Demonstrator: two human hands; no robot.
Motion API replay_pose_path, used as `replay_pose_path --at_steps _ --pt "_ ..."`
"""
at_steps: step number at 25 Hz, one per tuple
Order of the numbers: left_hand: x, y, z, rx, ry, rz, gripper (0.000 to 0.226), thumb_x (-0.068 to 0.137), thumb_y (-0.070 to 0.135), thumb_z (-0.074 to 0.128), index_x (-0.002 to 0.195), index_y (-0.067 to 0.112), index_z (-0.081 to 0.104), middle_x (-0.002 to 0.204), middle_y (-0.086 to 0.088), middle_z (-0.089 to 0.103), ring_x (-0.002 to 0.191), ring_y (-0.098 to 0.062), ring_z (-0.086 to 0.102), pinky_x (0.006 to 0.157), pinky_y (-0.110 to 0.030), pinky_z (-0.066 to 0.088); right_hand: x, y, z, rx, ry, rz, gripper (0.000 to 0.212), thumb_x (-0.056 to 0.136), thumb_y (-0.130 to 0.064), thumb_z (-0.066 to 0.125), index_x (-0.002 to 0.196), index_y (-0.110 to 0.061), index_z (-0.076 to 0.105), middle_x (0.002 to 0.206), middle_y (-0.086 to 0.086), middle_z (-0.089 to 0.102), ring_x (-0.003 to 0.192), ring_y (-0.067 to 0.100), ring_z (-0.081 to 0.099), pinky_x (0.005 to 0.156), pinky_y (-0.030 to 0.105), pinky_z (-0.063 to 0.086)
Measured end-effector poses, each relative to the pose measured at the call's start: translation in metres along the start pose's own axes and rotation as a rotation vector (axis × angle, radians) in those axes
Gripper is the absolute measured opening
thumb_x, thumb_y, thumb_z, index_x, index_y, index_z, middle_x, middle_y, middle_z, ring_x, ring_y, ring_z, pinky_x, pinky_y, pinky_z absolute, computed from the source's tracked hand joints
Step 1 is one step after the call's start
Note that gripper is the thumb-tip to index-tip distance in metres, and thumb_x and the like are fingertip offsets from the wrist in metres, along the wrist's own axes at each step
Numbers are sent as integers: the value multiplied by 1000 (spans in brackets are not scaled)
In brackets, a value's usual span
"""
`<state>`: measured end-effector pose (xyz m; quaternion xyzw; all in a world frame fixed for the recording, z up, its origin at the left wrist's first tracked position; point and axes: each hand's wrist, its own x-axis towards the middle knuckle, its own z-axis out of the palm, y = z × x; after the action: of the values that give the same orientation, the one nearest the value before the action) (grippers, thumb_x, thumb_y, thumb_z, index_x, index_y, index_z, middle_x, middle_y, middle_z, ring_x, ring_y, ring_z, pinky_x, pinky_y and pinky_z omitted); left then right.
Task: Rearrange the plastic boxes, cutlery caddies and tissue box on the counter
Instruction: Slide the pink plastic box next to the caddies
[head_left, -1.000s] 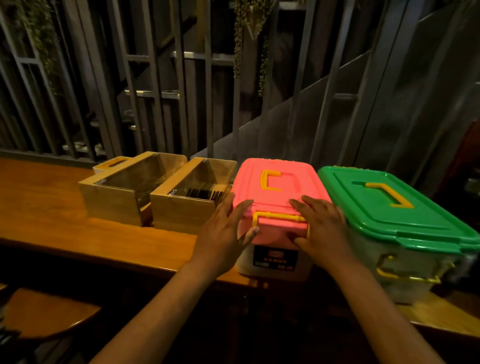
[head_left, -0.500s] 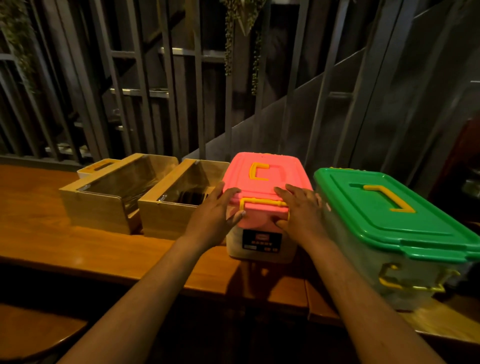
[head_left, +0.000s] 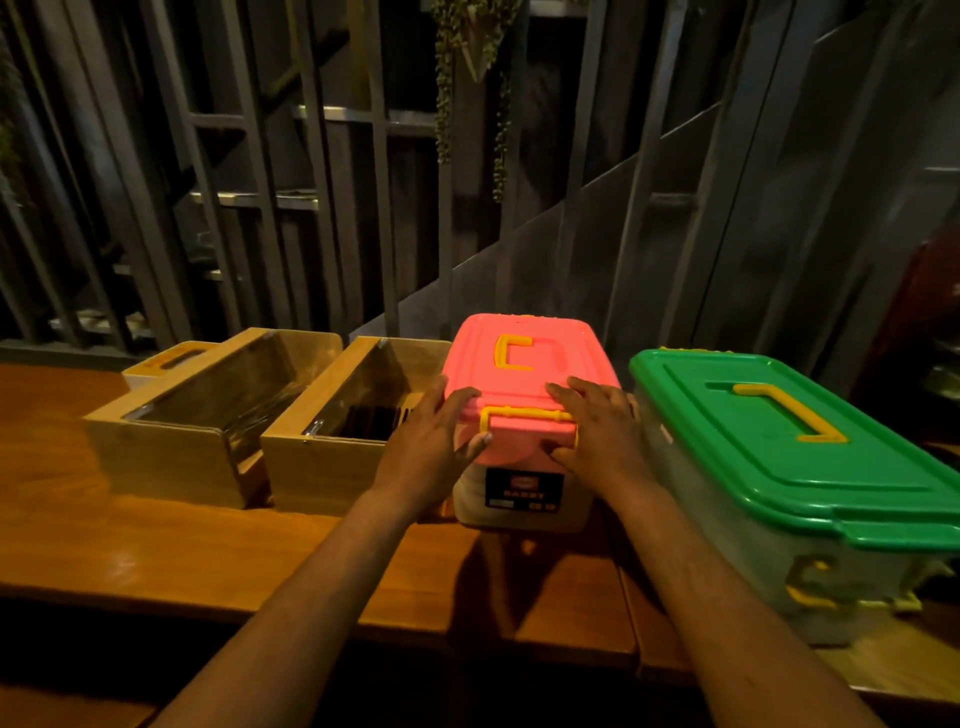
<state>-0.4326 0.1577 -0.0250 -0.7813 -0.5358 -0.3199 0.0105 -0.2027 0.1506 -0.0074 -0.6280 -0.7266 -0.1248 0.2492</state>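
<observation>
We stand at the long wooden counter (head_left: 156, 551), and on it the things already make one row from left to right. The biggest is the green-lidded box (head_left: 800, 457), at the right end and a little nearer to us than the others; its body is clear plastic, its lid is closed with yellow latches, and no hand touches it. A narrow gap separates it from the pink-lidded box (head_left: 524, 353), which is the thing we handle now. This box sits flat on the counter, with its left side just beside the right cutlery caddy (head_left: 332, 462).

Our left hand (head_left: 431, 441) lies on the near left corner of the pink lid, fingers spread, thumb at the front edge. Our right hand (head_left: 597, 436) presses on the near right corner in the same way. The two hands are apart, one at each side of the yellow front latch (head_left: 524, 414). They lie open and flat on the box and do not close around it, so we judge we are sliding or settling it.

The left cutlery caddy (head_left: 171, 447) stands beside the right one. Behind it we see only a corner of a small pale item with a yellow top (head_left: 166, 358); we cannot tell whether it is the tissue box.

We judge the work is far along, since the boxes and caddies are lined up. What seems left is to release the pink box, perhaps to straighten the green one, and to place the tissue box.
</observation>
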Motion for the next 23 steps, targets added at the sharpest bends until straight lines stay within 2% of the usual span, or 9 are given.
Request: replay_pose_path --at_steps 4,9,12,15,19,23 --pt "1 1 0 -4 -11 -11 56 89 58 50 138 38 30 159 -1 20 126 -28 51 84 -44 56 -1 -1 -2 -2 -21 10 79 71 -43 75 141 -38 38 149 -1 41 130 28 36 110 47 26" --pt "-5 12 -6 95 -23 -39 60 93 57 44 144 34 22 160 -6 16 136 -28 40 87 -42 53 -3 -7 -15 -52 -115 32 82 77 -46 70 146 -38 26 155 0 31 139 29 27 114 50 21" --pt "-9 25 -12 239 -59 -64 66 96 53 39 151 27 15 159 -12 18 141 -31 30 95 -43 50 -1 -10 -23 -111 -221 28 88 75 -53 68 148 -37 21 157 4 26 141 32 25 113 52 27" --pt "-16 42 -22 267 -51 -20 64 96 50 42 151 24 22 155 -14 30 141 -33 30 107 -45 40 -1 -12 -36 -158 -334 47 94 73 -59 64 150 -33 17 158 6 23 142 31 25 111 51 31" --pt "-24 76 -33 209 -10 44 50 93 46 47 139 29 43 144 -4 48 133 -27 40 104 -45 38 -16 -6 -71 -35 -329 19 77 78 -54 63 145 -30 34 149 5 44 132 29 43 106 43 39" --pt "-34 127 -32 129 56 90 41 91 41 52 130 29 55 135 -3 57 126 -25 47 98 -42 42 -41 30 -118 66 -168 17 62 77 -55 64 134 -32 51 135 1 58 121 27 54 96 39 45"
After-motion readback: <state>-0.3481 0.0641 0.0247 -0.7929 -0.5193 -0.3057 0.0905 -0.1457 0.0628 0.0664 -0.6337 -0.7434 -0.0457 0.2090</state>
